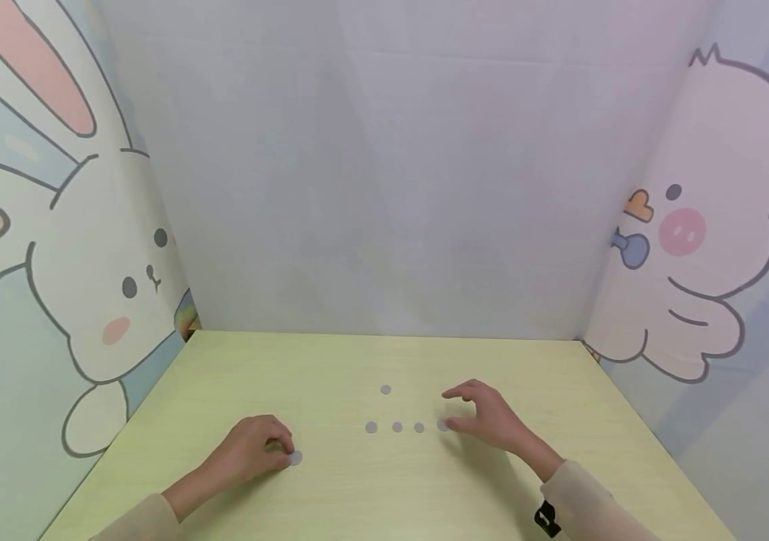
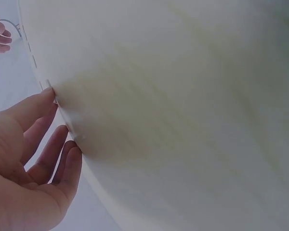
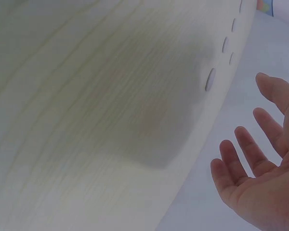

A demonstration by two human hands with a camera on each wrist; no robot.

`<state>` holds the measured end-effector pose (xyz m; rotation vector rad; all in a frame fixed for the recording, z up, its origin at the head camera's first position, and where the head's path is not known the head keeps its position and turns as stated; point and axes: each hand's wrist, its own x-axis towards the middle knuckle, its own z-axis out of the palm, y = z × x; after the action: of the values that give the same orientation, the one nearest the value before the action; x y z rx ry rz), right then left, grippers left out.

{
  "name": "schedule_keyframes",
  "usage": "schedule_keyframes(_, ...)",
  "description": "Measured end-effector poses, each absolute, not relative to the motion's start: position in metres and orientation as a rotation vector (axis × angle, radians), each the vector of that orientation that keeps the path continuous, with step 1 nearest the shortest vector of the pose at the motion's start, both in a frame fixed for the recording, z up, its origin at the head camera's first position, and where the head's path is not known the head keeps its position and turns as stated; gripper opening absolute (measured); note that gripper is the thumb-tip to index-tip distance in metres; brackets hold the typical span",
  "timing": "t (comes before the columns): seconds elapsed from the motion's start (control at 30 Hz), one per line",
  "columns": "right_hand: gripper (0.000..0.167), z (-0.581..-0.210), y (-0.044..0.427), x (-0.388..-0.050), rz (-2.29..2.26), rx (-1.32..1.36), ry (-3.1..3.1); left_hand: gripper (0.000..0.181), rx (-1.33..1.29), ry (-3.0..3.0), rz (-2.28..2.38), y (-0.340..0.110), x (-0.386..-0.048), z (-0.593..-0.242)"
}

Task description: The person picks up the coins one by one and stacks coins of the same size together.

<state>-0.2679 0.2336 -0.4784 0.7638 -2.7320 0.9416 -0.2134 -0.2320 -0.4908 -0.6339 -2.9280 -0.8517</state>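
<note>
At the left, my left hand (image 1: 249, 448) rests low on the table, with thumb and index finger pinching the near edge of a small flat grey disc (image 1: 296, 457). In the left wrist view the thumb and index fingertips (image 2: 49, 93) meet at the disc's edge. My right hand (image 1: 486, 417) is held above the table with its fingers apart, holding nothing. Its thumb overlaps the rightmost grey disc (image 1: 443, 424) in the head view. The right wrist view shows that hand (image 3: 265, 163) raised and apart from the nearest disc (image 3: 210, 80).
Left of the right hand several grey discs run in a row, among them the leftmost disc (image 1: 372, 427). Another disc (image 1: 386, 389) lies farther back. Cloth with a rabbit (image 1: 101, 248) and a chick (image 1: 716, 173) walls the pale wooden table (image 1: 357, 496) at the sides and back.
</note>
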Motion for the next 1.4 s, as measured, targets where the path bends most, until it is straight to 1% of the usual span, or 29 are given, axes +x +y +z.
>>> schedule_keyframes(0.33, 0.042, -0.487, 0.244, -0.268, 0.97, 0.787, -2.771, 0.015, -0.64, -2.934, -0.834, -0.232, -0.214, -0.491)
schedule_keyframes(0.73, 0.041, -0.495, 0.243, -0.273, 0.961, 0.753, -2.85, 0.014, -0.652, -2.917, -0.863, -0.232, -0.212, -0.488)
schedule_keyframes(0.93, 0.035, -0.503, 0.241, -0.275, 0.88, 0.742, -2.866, 0.014, -0.644, -2.926, -0.862, -0.231, -0.211, -0.487)
schedule_keyframes(1.23, 0.025, -0.505, 0.236, -0.271, 0.841, 0.716, -2.842, 0.014, -0.65, -2.914, -0.855, -0.231, -0.21, -0.486)
schedule_keyframes(1.4, 0.022, -0.506, 0.236, -0.272, 0.812, 0.741, -2.82, 0.014, -0.644, -2.917, -0.857, -0.231, -0.209, -0.486)
